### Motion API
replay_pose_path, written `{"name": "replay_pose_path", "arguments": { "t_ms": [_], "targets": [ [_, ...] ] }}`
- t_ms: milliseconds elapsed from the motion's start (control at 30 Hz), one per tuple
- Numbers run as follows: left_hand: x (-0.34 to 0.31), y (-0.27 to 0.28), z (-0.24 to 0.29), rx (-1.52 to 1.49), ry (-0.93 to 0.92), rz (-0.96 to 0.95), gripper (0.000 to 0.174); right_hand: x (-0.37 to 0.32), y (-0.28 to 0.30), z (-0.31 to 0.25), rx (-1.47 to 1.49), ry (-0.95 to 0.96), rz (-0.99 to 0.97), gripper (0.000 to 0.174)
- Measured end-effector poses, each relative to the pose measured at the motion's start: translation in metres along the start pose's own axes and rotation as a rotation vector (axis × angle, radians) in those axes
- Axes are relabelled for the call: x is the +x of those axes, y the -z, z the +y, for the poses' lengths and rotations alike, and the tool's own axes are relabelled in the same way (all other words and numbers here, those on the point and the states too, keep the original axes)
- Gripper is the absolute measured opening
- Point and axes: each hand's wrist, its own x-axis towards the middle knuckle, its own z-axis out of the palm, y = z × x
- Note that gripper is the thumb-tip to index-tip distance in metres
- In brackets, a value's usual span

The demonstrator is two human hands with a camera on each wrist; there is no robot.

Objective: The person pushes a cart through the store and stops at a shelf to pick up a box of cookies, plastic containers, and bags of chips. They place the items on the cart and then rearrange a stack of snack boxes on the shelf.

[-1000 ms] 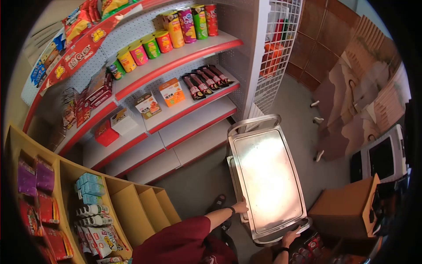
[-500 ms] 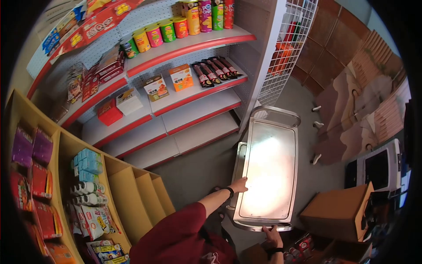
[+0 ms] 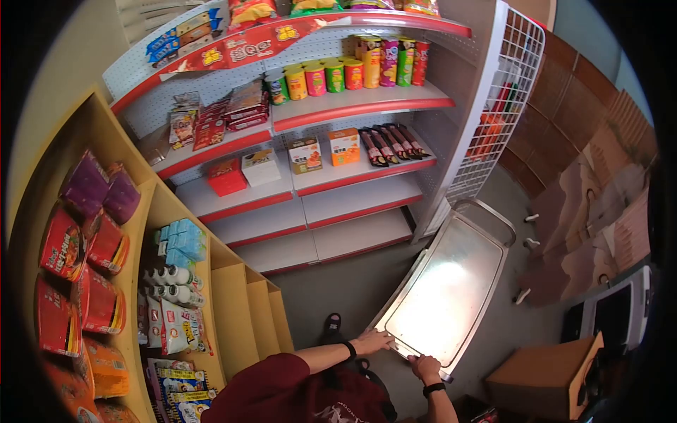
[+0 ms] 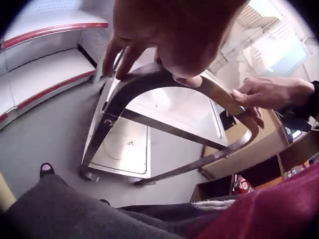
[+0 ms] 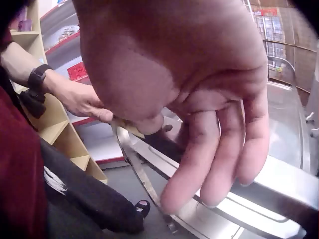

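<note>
A stainless steel trolley [image 3: 451,289] stands at an angle on the floor, with a flat top tray and a lower shelf [image 4: 122,147]. Its near end carries a curved metal handle [image 4: 144,82]. At the handle's left corner my left hand [image 3: 372,342] holds on, fingers over one side and thumb on the other. My right hand [image 3: 426,368] grips further right along the same bar. Seen from the right wrist, the right hand's fingers [image 5: 192,159] hang over the handle. Bright glare covers much of the top tray.
Ahead stands a white store shelf [image 3: 345,247] with red edges, holding snack canisters [image 3: 315,80] and boxes [image 3: 305,155]. A yellow wooden shelf [image 3: 233,310] with noodle cups [image 3: 62,243] is at left. A wire rack [image 3: 493,120] rises behind the trolley; a cardboard box [image 3: 539,374] sits right.
The trolley has swung round, its far end pointing more to the right. Both hands now lie closer together on the near handle; the left has come off the trolley's left side. The head view has shifted.
</note>
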Motion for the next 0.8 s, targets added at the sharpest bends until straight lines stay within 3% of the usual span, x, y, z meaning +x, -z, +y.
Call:
{"name": "replay_pose_path", "arguments": {
  "t_ms": [200, 300, 367, 467, 567, 667, 800],
  "targets": [
    [-0.004, 0.021, -0.059, -0.019, -0.027, 0.115, 0.046, 0.028, 0.034, -0.036, -0.097, 0.150, -0.070, 0.084],
    [-0.010, 0.044, -0.067, -0.038, -0.059, 0.084, 0.045, 0.042, 0.041, -0.054, -0.112, 0.090, -0.154, 0.082],
    [-0.006, 0.058, -0.073, -0.003, -0.088, -0.061, 0.042, 0.046, 0.043, -0.057, -0.148, 0.153, -0.184, 0.082],
    [0.000, 0.066, -0.083, -0.035, -0.125, -0.049, 0.045, 0.041, 0.051, -0.059, -0.158, 0.148, -0.191, 0.074],
    [0.005, 0.080, -0.100, -0.077, -0.183, -0.133, 0.046, 0.033, 0.022, -0.059, -0.080, 0.025, -0.121, 0.060],
    [0.012, 0.083, -0.133, -0.186, -0.093, -0.098, 0.042, 0.020, 0.004, -0.057, -0.143, 0.033, 0.024, 0.039],
    [0.012, 0.127, -0.168, -0.200, 0.006, -0.109, 0.040, 0.008, -0.011, -0.059, -0.105, -0.037, -0.036, 0.038]
  ]
}}
